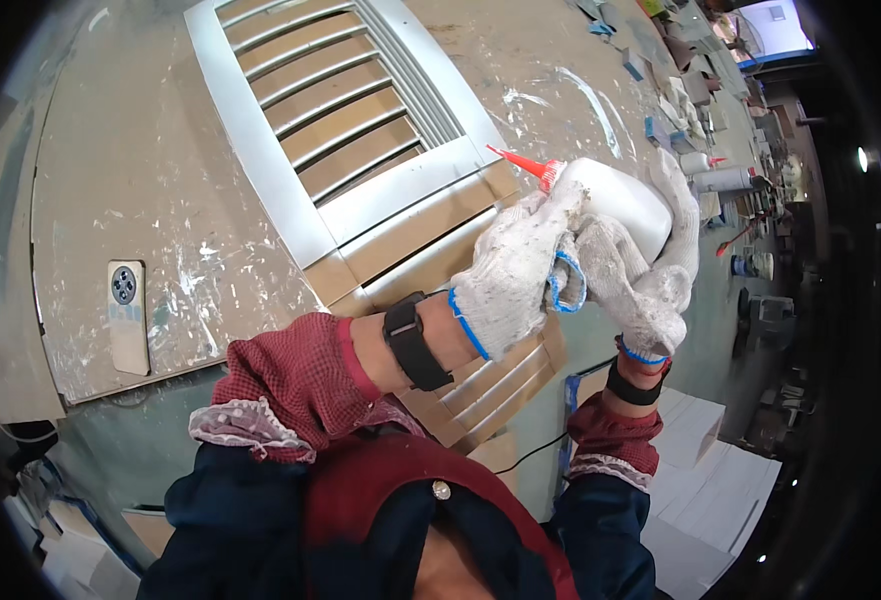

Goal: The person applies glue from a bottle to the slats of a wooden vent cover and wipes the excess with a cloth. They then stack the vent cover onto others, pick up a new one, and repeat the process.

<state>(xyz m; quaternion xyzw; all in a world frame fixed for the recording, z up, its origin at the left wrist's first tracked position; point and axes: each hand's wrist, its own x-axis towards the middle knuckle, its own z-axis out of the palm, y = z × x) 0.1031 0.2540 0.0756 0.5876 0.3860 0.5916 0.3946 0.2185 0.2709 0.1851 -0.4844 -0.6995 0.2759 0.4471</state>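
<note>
Both my hands wear whitish knit gloves with blue-edged cuffs. Between them is a white squeeze bottle (625, 205) with a red pointed nozzle (522, 162), tilted so the nozzle points up and left. My right hand (645, 285) wraps the bottle's body from below and the right. At the neck end, my left hand (515, 260) is closed against the bottle; part of its fingers is hidden. In the view, the nozzle tip lies by the corner of a white louvered panel (290, 195) on the table; whether it touches cannot be told.
The paint-stained table (140, 120) carries a phone (128, 315) lying face down at left. Brown slatted panels (505, 385) sit below my forearms. Blocks, bottles and tools (705, 130) crowd the right far side. White boards (710, 490) stand at lower right.
</note>
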